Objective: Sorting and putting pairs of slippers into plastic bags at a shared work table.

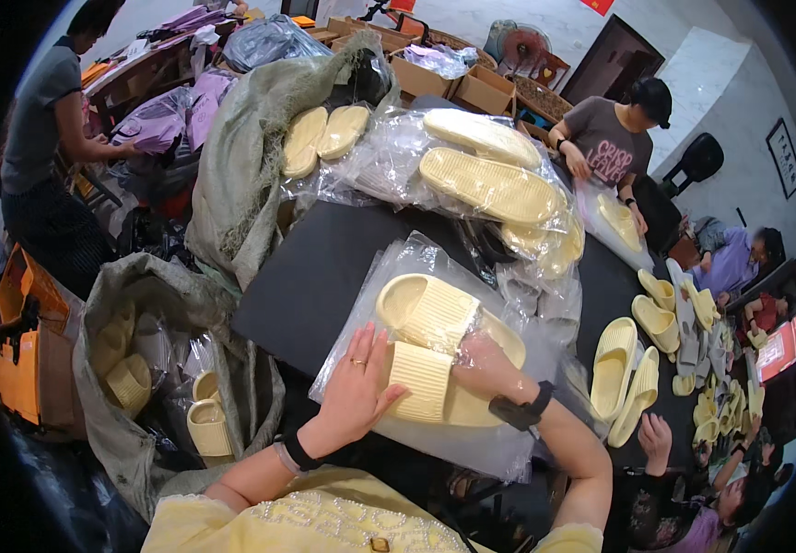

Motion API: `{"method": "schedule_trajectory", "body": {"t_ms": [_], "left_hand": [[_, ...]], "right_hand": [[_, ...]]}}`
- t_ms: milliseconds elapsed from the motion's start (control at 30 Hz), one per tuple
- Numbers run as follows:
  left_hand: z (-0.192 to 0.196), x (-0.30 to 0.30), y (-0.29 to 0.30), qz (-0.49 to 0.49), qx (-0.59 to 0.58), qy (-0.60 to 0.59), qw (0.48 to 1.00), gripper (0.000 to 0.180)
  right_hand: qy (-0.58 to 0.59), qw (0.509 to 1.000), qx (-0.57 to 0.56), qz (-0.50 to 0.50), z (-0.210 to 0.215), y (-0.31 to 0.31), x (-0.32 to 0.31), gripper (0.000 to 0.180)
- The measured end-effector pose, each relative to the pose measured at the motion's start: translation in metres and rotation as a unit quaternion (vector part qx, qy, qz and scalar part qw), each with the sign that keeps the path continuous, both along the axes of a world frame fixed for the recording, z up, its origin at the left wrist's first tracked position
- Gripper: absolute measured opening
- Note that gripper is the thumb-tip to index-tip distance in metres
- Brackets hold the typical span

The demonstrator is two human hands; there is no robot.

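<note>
A pair of pale yellow ribbed slippers point(421, 382) lies in a clear plastic bag point(347, 346) on the black tabletop in front of me. My left hand point(358, 387) rests flat on the bag's left side, fingers stretched and apart, touching the near slipper. Clear film appears to cover my right hand point(490, 361), which reaches in from the right between the two slippers. Its fingers are hidden by the slippers' straps, so their grip does not show.
Bagged yellow slippers point(495, 184) are heaped at the table's far side. Loose slippers point(614, 369) lie to the right. A woven sack point(94, 387) holding slippers stands at left. Across the table, a person point(610, 138) handles a bagged slipper; other people are at both sides.
</note>
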State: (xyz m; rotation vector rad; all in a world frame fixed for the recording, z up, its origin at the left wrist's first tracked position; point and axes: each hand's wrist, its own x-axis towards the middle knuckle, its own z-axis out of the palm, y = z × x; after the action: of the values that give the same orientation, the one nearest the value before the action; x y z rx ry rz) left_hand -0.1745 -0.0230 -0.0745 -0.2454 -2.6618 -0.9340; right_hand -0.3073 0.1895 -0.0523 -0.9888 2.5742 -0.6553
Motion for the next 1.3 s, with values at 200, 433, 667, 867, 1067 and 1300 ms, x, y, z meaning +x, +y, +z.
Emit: {"method": "schedule_trajectory", "body": {"t_ms": [200, 433, 667, 867, 1067, 1300], "left_hand": [[-0.015, -0.014, 0.002, -0.010, -0.020, 0.003, 1.000, 0.075], [-0.043, -0.015, -0.001, -0.017, 0.027, -0.036, 0.999, 0.079], [-0.043, -0.012, 0.005, 0.002, -0.097, -0.014, 0.995, 0.089], [-0.044, -0.014, 0.010, 0.013, -0.093, -0.007, 0.996, 0.095], [-0.042, -0.014, 0.010, 0.028, -0.111, -0.021, 0.993, 0.097], [-0.046, -0.015, 0.013, 0.029, -0.106, -0.012, 0.994, 0.095]], "right_hand": [[0.014, 0.999, -0.023, 0.047, -0.056, 0.030, -0.009, 0.037], [0.021, 0.992, -0.122, -0.004, -0.039, 0.040, -0.009, 0.039], [0.038, 0.988, -0.095, -0.111, -0.039, 0.132, 0.031, 0.038], [0.073, 0.936, -0.050, -0.341, -0.004, 0.221, 0.090, 0.032], [0.273, 0.785, 0.009, -0.556, 0.070, 0.248, 0.106, 0.022], [0.317, 0.890, -0.065, -0.321, 0.097, 0.110, 0.094, 0.021]]}}
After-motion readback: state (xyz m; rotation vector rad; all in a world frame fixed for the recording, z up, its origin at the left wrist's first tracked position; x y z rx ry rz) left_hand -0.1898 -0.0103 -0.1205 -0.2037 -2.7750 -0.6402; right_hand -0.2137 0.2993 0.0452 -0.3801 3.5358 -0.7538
